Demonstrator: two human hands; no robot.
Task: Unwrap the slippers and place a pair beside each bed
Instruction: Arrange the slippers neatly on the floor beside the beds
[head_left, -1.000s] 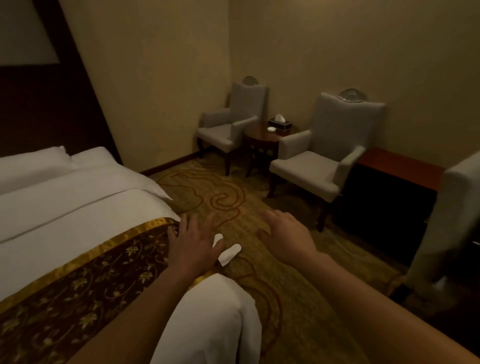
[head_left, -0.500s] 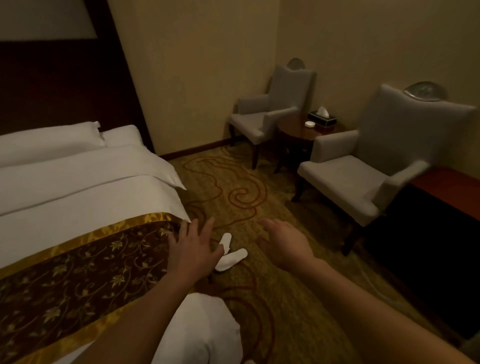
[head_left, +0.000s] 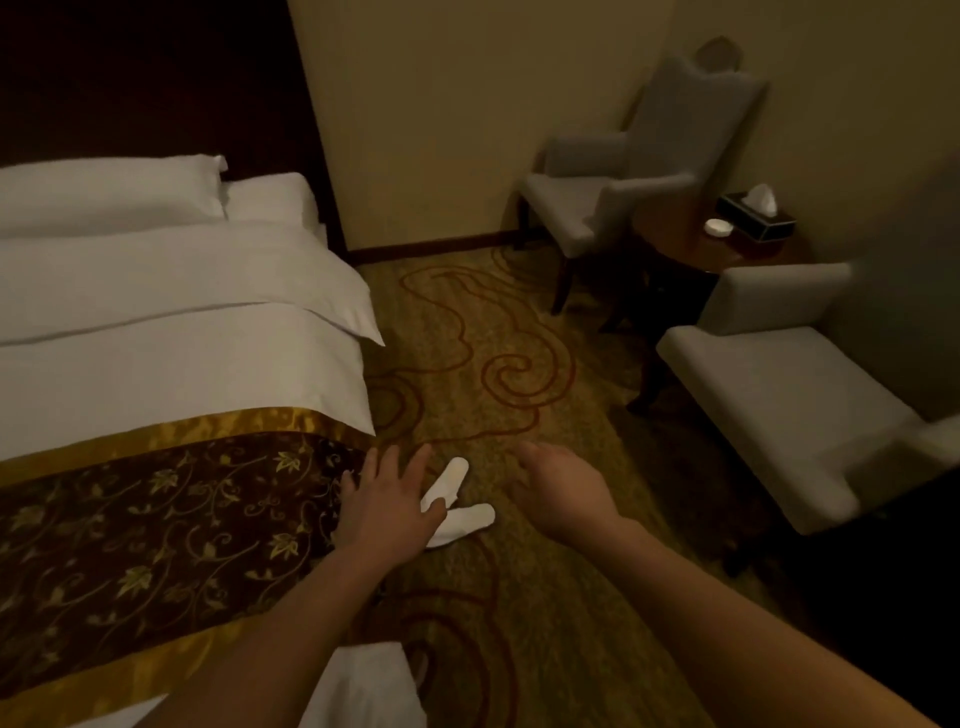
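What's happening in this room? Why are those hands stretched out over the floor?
Someone is setting out hotel slippers. A pair of white slippers lies on the patterned carpet, right beside the bed, near its dark gold-trimmed runner. Both hands are empty with fingers spread: the left hand hovers above the slippers and partly hides them, and the right hand is off to their side. Neither hand grips anything, so this pair looks already placed. No wrapper is visible.

The slippers (head_left: 457, 506) looked of soft white matt cloth; the bed (head_left: 171, 338) had smooth white linen and a runner (head_left: 156, 525) with glossy gold edging.
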